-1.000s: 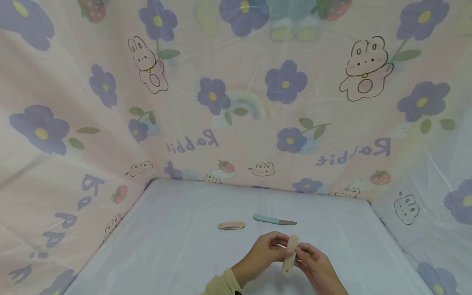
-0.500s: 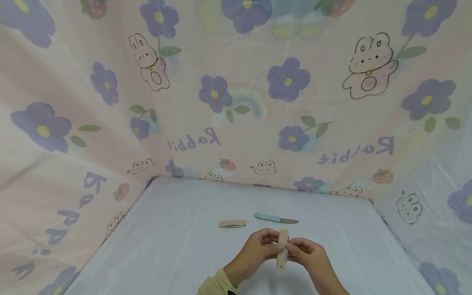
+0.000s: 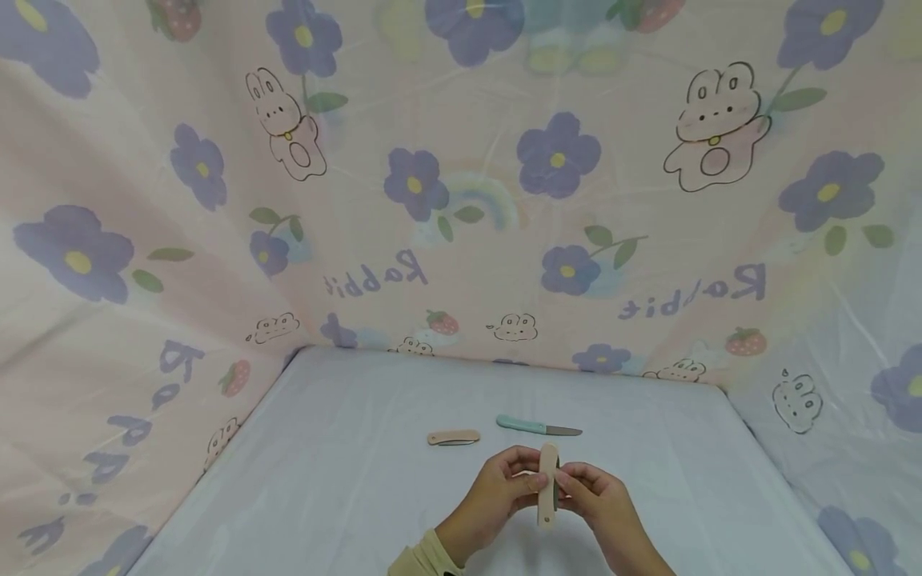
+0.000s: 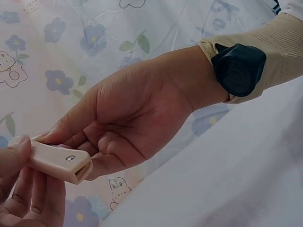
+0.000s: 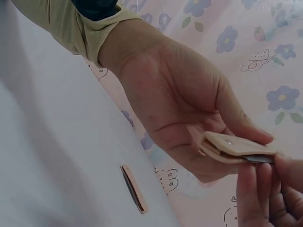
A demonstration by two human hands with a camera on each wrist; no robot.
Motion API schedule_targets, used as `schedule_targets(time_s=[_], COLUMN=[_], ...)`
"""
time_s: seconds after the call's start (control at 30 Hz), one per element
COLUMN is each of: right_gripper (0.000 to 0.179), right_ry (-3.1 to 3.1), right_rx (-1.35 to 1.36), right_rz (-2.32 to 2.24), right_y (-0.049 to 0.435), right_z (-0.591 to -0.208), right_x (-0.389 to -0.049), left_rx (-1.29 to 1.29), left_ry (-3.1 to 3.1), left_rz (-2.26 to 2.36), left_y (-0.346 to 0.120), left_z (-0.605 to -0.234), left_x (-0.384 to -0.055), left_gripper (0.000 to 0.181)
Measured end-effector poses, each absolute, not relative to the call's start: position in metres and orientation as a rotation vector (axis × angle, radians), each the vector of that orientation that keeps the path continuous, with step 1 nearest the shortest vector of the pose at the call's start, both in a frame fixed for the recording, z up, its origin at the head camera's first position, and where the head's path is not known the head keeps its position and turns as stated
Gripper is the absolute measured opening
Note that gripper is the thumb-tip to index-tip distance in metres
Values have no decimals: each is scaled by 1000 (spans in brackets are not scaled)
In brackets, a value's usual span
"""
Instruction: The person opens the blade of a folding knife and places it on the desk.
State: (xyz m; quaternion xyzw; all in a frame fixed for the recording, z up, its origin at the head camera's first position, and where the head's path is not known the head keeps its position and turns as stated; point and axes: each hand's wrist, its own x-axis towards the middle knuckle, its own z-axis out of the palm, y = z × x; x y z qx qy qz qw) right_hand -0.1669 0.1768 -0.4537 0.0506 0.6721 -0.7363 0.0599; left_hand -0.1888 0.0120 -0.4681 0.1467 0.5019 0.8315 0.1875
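A pale beige folding knife [image 3: 546, 492] is held between both hands in the head view, its length pointing roughly away from me. My left hand [image 3: 490, 492] grips the handle from the left, thumb across its face. From the right, my right hand [image 3: 601, 496] pinches the dark blade [image 5: 259, 159] along the handle's side, where it stands slightly out of the slot. In the left wrist view the handle [image 4: 59, 161] shows its metal pivot and slotted end. Finger contact behind the handle is hidden.
Beyond my hands, a second beige folding knife [image 3: 454, 437] lies folded on the white table [image 3: 346, 448]. Right of it lies a teal-handled knife [image 3: 529, 425] with its blade out, pointing right. A patterned curtain [image 3: 475, 240] rises at the table's back and sides.
The held knife has moved left and turned more upright, with both hands going along. More of its dark blade now shows on the right side. The knives on the table stay put.
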Motion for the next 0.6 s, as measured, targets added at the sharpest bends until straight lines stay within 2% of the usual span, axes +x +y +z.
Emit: schedule_targets(time_s=[0.47, 0.6], right_gripper=[41, 43], right_ry=[2214, 2258], right_rx=[185, 87], right_rz=[-2150, -2068], right_y=[173, 177], right_z=[-462, -463], right_x=[-169, -168], left_rx=[471, 514], left_ry=[1628, 1775], left_rz=[2313, 2247], left_y=[12, 14], left_z=[-469, -468], left_x=[-187, -184], left_gripper=[30, 27])
